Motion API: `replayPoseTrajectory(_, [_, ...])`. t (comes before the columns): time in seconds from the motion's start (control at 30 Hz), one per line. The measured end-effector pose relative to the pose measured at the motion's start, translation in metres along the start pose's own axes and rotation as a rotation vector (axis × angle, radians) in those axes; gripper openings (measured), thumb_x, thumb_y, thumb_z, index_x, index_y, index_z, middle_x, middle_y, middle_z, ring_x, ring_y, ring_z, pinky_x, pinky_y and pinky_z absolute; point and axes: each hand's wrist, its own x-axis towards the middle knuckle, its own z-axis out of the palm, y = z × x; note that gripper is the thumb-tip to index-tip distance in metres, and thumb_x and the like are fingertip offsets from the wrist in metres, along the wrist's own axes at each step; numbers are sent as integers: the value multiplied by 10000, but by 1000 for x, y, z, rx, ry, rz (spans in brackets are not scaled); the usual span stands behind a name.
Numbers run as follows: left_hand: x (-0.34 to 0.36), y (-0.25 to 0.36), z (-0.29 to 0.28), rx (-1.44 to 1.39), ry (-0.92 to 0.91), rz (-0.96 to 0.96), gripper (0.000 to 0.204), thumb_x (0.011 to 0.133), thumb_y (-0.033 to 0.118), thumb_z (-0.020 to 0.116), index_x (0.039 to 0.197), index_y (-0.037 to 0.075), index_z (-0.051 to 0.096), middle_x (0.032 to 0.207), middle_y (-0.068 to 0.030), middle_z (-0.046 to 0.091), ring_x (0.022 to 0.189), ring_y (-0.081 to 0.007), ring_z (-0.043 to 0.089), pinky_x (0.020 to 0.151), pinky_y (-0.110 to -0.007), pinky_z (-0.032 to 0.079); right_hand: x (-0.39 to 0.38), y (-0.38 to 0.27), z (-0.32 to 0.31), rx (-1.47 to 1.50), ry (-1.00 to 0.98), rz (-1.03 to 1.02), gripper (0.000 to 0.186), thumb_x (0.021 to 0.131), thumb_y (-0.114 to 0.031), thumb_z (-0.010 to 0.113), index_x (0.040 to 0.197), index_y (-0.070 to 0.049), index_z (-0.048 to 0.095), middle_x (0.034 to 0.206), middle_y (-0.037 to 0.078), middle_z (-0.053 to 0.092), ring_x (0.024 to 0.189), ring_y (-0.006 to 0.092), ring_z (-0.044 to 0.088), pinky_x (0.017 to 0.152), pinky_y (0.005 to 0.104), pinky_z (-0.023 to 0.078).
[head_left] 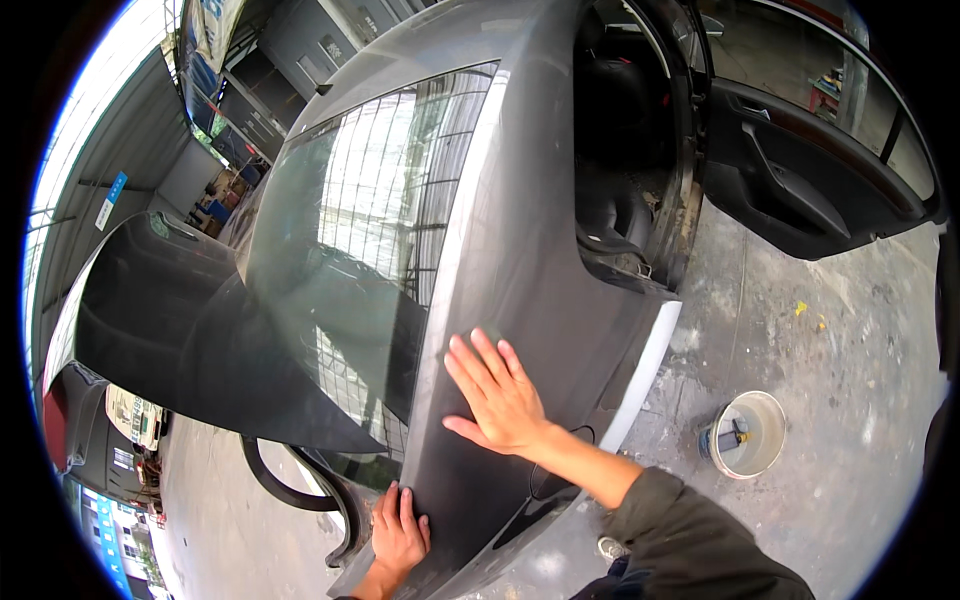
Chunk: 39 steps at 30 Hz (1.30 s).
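Note:
A dark grey car body (540,260) fills the middle of the head view. My right hand (495,400) lies flat on the rear side panel beside the rear window (350,220), palm down with the fingers spread; nothing is held in it. Lower down, my left hand (400,530) rests on the body near the edge of the trunk opening, its fingers stretched out and touching the surface. Left of the glass, the dark trunk lid (190,320) stands raised. A round outline, like a fuel flap, shows partly behind my right forearm.
To the right, a car door (800,170) stands open, showing its dark inner trim. A pale bucket (750,435) with a dark tool inside stands on the stained concrete floor (690,380). Another vehicle (135,415) is at the far left, beyond the trunk lid.

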Motion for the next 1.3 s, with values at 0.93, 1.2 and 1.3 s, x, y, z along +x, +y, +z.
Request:
replayPoseTrajectory(0.93, [-14, -7, -17, 113, -72, -26, 565, 1026, 183, 412, 1467, -154, 306, 1419, -407, 378, 1208, -555, 442, 1035, -615, 350, -49, 140, 1, 12, 213, 582, 838, 989, -436, 580, 1572, 63, 243, 1658, 251, 205, 1559, 384, 154, 1244, 533, 167])
replayPoseTrajectory(1.2, [-17, -11, -16, 127, -62, -19, 568, 1022, 170, 414, 1470, -160, 300, 1417, -411, 374, 1212, -556, 437, 1043, -621, 342, -40, 72, 11, 138, 138, 290, 903, 946, -511, 600, 1551, 77, 278, 1642, 271, 228, 1554, 406, 156, 1245, 556, 154])
replayPoseTrajectory(1.3, [-8, -7, -12, 81, -75, 10, 571, 1014, 163, 419, 1463, -170, 302, 1415, -420, 368, 1234, -556, 427, 1054, -620, 333, -57, 195, -21, -113, 174, 678, 770, 1033, -496, 442, 1552, 57, 308, 1650, 237, 242, 1554, 348, 182, 1267, 471, 110])
